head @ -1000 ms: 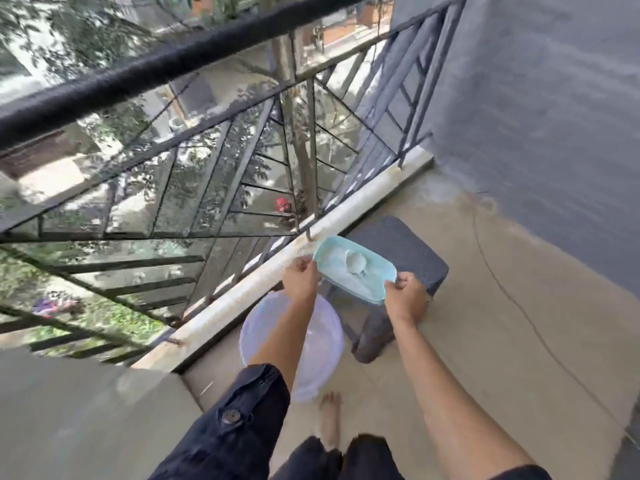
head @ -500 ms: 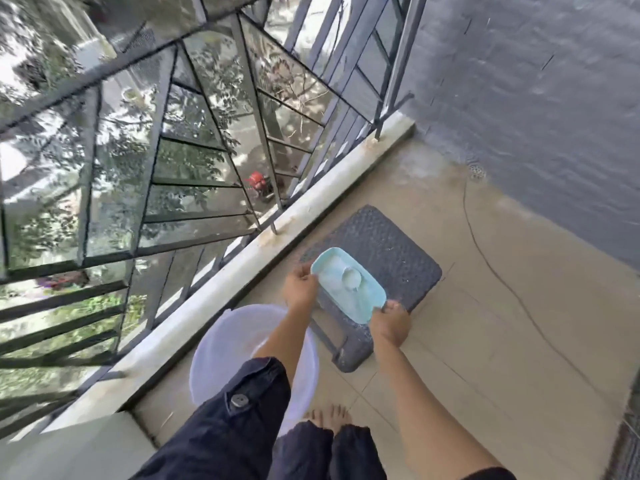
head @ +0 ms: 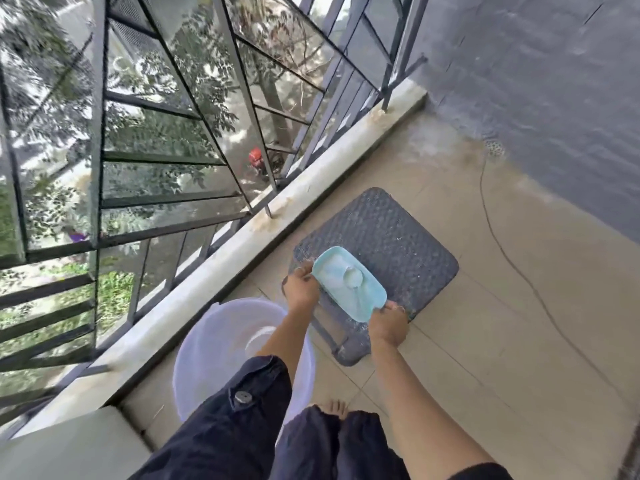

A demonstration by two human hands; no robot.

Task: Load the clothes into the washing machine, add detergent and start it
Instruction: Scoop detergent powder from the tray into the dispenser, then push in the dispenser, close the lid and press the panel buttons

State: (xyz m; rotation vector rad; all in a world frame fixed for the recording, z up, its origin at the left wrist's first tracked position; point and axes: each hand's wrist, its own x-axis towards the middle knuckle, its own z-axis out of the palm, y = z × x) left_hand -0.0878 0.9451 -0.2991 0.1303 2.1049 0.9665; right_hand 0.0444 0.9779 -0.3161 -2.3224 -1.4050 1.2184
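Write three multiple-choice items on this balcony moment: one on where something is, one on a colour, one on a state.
1. Where is the white basin?
A. On the grey stool
B. On the floor beside the railing kerb
C. Hanging from the railing

2. What colour is the tray the person holds?
A. Red
B. Black
C. Light blue

3. How is the tray held?
A. By both hands, one at each end
B. By one hand alone
C. By neither hand, lying on the floor

Answers: 1 B, the basin sits on the tiles next to the kerb, below the left arm. 2 C, it is pale blue against the grey stool. 3 A, the left hand and the right hand each grip an end.
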